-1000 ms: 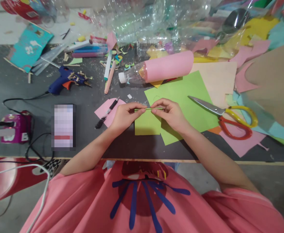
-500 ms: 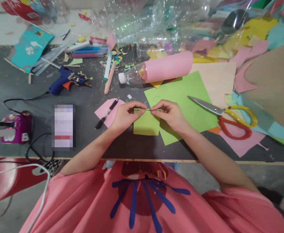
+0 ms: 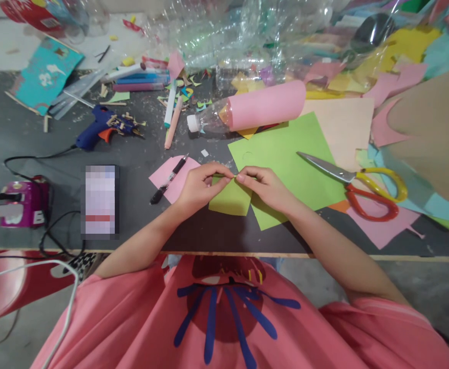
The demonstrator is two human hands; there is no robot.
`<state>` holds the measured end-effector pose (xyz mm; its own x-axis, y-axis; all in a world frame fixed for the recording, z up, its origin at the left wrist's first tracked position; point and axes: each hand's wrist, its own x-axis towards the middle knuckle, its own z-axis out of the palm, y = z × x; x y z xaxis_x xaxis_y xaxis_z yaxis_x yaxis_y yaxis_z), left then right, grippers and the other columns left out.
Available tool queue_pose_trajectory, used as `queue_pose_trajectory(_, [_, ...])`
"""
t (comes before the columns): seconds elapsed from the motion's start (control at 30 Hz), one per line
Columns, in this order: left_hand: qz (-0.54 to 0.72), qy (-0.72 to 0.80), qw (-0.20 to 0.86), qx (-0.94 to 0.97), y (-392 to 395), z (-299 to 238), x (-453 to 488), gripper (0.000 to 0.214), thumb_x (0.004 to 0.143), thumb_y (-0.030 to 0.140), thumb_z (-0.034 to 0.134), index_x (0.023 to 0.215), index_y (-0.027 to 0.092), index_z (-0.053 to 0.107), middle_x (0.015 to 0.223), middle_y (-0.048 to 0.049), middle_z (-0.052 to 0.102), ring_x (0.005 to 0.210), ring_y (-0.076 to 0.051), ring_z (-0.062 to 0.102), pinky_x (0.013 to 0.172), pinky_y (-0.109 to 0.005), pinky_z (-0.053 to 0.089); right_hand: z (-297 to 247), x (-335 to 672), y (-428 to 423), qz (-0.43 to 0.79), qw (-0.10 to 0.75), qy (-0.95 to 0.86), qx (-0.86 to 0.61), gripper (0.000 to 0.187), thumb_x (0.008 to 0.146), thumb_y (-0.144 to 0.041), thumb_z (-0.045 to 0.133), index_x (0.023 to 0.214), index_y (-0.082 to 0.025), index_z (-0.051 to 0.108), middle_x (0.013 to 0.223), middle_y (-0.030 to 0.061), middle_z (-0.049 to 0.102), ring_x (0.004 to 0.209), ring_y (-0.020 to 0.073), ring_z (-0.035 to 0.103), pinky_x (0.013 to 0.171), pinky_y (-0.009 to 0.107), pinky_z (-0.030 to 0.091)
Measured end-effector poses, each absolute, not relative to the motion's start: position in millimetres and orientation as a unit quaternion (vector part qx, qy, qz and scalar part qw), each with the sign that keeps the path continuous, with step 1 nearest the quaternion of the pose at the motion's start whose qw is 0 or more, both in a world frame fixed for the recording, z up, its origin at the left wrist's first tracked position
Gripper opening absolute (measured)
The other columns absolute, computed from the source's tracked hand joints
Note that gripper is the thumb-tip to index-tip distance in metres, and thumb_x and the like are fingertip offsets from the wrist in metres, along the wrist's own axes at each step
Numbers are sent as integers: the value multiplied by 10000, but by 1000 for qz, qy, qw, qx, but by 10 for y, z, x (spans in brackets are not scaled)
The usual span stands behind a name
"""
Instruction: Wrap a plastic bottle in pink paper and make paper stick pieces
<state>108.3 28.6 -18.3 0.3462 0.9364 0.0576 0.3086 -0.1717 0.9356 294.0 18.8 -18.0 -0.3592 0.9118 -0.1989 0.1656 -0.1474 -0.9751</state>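
A small yellow-green paper piece (image 3: pixel 230 200) lies near the front edge of the dark table (image 3: pixel 132 154), its top edge rolled into a thin fold. My left hand (image 3: pixel 199 187) pinches that rolled edge from the left. My right hand (image 3: pixel 266 187) pinches it from the right, and the fingertips of both hands nearly meet in the middle. A larger green sheet (image 3: pixel 285 154) lies under my right hand.
Scissors with yellow and red handles (image 3: pixel 362 184) lie to the right. A black pen (image 3: pixel 168 179) rests on a pink scrap. Behind are a bottle wrapped in pink paper (image 3: pixel 255 108), a blue glue gun (image 3: pixel 101 125), markers, plastic bottles and coloured paper. A phone (image 3: pixel 100 201) lies left.
My two hands have drawn closer together along the rolled top edge, and the small paper piece has tilted and slid slightly to the left.
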Motion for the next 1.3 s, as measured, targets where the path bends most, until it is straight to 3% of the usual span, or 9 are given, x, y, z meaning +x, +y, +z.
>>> queue_pose_trajectory(0.2, [336,445,479,678,289,-190,1082,121,799,298,625,802,180,647,807,-38,695,686,-113,587,606,-218,441,-170,2950,190,578,304,-589,-476,494,777,-673,582,665,-192,582,631,-22,516,626,125,439,632,273,364])
queue_pose_trajectory(0.33, [302,441,502,680,305,-168,1075,223,802,404,607,829,183,603,800,-23,663,708,-121,577,595,-210,422,-161,2948,188,574,303,-595,-475,499,781,-676,572,665,-191,582,632,-21,519,625,125,440,638,276,363])
queue_pose_trajectory(0.5, [243,453,483,709,310,-148,1064,393,891,472,462,643,179,545,597,22,545,583,-104,476,549,-220,368,-143,2954,177,583,297,-598,-462,491,794,-661,571,647,-193,555,632,-19,511,631,125,443,631,271,364])
queue_pose_trajectory(0.73, [251,446,484,710,308,-187,1054,322,878,439,507,756,178,651,741,0,688,680,-120,584,641,-213,435,-153,2968,180,570,287,-608,-472,483,801,-655,569,683,-187,582,668,-7,547,661,131,469,638,267,360])
queue_pose_trajectory(1.1, [264,450,482,704,316,-208,1053,262,868,388,565,808,171,699,825,-11,744,735,-123,637,670,-210,456,-131,2959,180,556,289,-613,-482,443,804,-610,588,709,-177,593,644,-29,528,569,94,390,571,256,314])
queue_pose_trajectory(1.3, [284,437,492,697,319,-219,1053,213,857,343,595,821,168,710,834,-18,757,754,-122,664,690,-203,476,-197,2965,181,531,301,-620,-493,364,805,-526,622,713,-174,633,653,-17,589,557,93,409,551,255,313])
